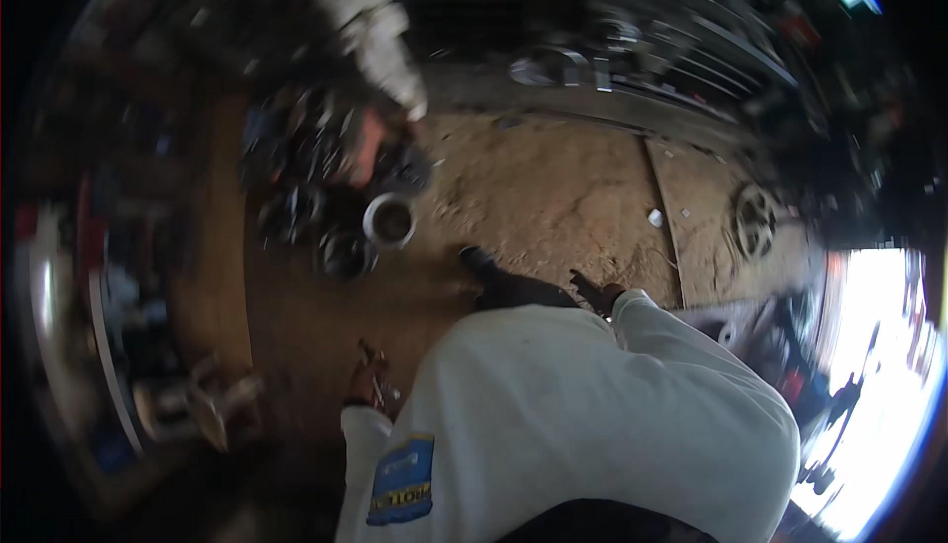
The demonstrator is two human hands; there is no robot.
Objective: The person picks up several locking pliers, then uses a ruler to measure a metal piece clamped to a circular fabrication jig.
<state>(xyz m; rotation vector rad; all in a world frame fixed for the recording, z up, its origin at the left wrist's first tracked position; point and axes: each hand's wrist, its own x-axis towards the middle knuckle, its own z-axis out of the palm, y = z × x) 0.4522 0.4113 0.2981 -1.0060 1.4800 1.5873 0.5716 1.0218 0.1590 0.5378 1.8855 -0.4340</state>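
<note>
My left hand (369, 382) hangs low beside my body, past the cuff of my pale long sleeve. Its fingers look partly curled, and a small bright glint shows at the palm; blur hides what the thing is. On the other side my right hand (596, 294) is held out over the dirt floor, fingers apart and nothing visible in them. Between the hands, one dark shoe (477, 262) pokes out in front of my pale top (553, 385).
Dark, greasy machine parts (306, 173) are heaped ahead on the left, with a round metal ring (390, 221) at their edge. A blurred person's sleeve (375, 35) reaches toward the heap. A spoked wheel (755, 219) lies right. A light wooden stool-like thing (222, 400) stands left.
</note>
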